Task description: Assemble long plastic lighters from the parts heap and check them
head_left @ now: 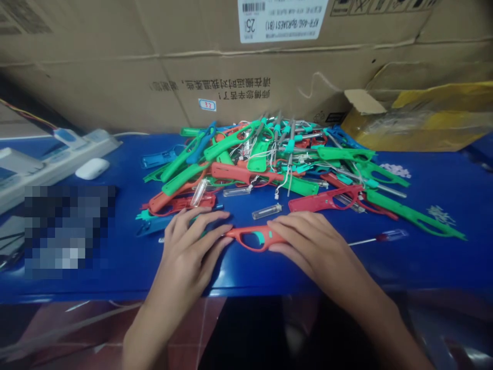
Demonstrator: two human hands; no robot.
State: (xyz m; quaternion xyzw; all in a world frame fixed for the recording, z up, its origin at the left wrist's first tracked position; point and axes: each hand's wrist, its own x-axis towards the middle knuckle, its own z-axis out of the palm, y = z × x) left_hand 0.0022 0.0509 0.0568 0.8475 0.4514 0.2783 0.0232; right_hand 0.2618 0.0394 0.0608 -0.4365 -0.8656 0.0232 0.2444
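A red plastic lighter casing point(252, 238) with a teal trigger lies flat near the front edge of the blue table point(423, 257). My left hand point(192, 241) lies on its left end with fingers stretched flat. My right hand point(308, 241) covers its right end, fingers also flat and pressing down. Behind them is a pile of green, red and blue lighter casings point(269, 159) with metal tubes and wires. A clear tube point(266, 210) lies just beyond my hands.
A small red-handled screwdriver point(379, 238) lies to the right of my right hand. A white power strip point(57, 156) and a white earbud case point(91, 168) sit at the left. Cardboard boxes point(215, 67) stand behind the pile; a yellow bag point(423, 118) lies back right.
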